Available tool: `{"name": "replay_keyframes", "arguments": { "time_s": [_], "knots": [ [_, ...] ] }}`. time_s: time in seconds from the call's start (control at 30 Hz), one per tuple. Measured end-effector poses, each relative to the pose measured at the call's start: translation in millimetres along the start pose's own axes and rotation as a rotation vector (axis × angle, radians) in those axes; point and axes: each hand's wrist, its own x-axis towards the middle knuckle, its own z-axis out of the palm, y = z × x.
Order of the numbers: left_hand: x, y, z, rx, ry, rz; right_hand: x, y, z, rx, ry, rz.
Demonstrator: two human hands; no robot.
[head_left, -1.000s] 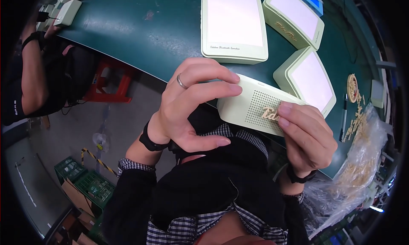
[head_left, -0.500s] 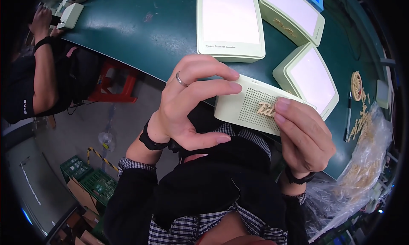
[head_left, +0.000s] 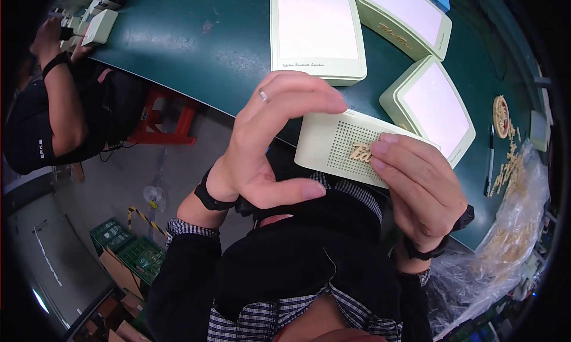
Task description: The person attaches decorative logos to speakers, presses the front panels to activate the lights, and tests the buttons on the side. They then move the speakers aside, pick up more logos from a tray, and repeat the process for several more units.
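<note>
A pale green speaker (head_left: 315, 141) with a dotted grille is tilted in front of me, past the table's near edge. Raised gold script lettering (head_left: 360, 151) sits on the grille, its right end covered by fingertips. My right hand (head_left: 425, 190) grips the speaker's right end, with fingertips pressing at the lettering and the thumb hidden. My left hand (head_left: 253, 146), wearing a ring, is open. Its fingers arch over the speaker's upper left edge, and the thumb is spread apart below. Whether those fingertips touch the casing I cannot tell.
On the green table (head_left: 178, 44) stand a white-fronted speaker (head_left: 318, 27) and two more beside it (head_left: 407, 18). At right are a round dish (head_left: 501, 115), a pen (head_left: 490, 160), loose gold pieces and clear plastic (head_left: 505, 241). A co-worker's arm (head_left: 62, 101) is at far left, near a red stool (head_left: 166, 119).
The held speaker has shifted slightly left. My left fingers have drawn back from its grille face toward the upper edge, and my right fingertips have moved slightly left with the lettering.
</note>
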Motion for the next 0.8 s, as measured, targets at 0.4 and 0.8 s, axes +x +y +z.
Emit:
{"name": "replay_keyframes", "arguments": {
  "time_s": [0.4, 0.8],
  "knots": [
    [26, 16, 13, -0.248, -0.181, -0.462, -16, 15, 8, 0.422, 0.294, 0.244],
    [35, 16, 20, -0.221, -0.151, -0.517, -6, 10, 9, 0.442, 0.207, 0.606]
  ]
}}
